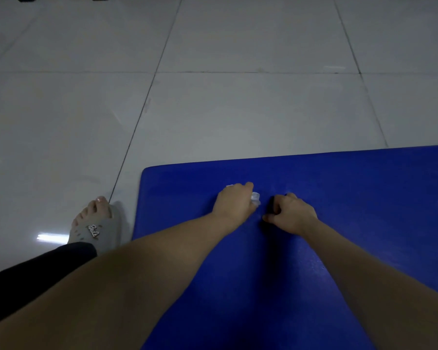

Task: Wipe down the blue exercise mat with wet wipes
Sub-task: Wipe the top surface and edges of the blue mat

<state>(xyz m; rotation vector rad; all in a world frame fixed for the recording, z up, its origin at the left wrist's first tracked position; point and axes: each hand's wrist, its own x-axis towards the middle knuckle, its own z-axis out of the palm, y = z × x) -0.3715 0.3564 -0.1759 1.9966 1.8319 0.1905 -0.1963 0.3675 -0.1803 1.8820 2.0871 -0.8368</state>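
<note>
Mat (pixel 352 198) of bright blue lies flat on the gray tile floor (pixel 238 109), its round corner near the middle of the view. Two bare arms reach out over it. The left grip (pixel 234 202) presses down on the mat near the far edge, with its fingers curled tight round a white wet wipe (pixel 256 198). The wipe is bunched up under the palm, and bits of it poke out at the front and on the side next to the other grip. The right grip (pixel 292 213) rests on the mat just beside it, not touching. Its fingers are curled in and hold nothing. A foot in a gray slipper (pixel 96 224) stands on the floor, left of the mat
</note>
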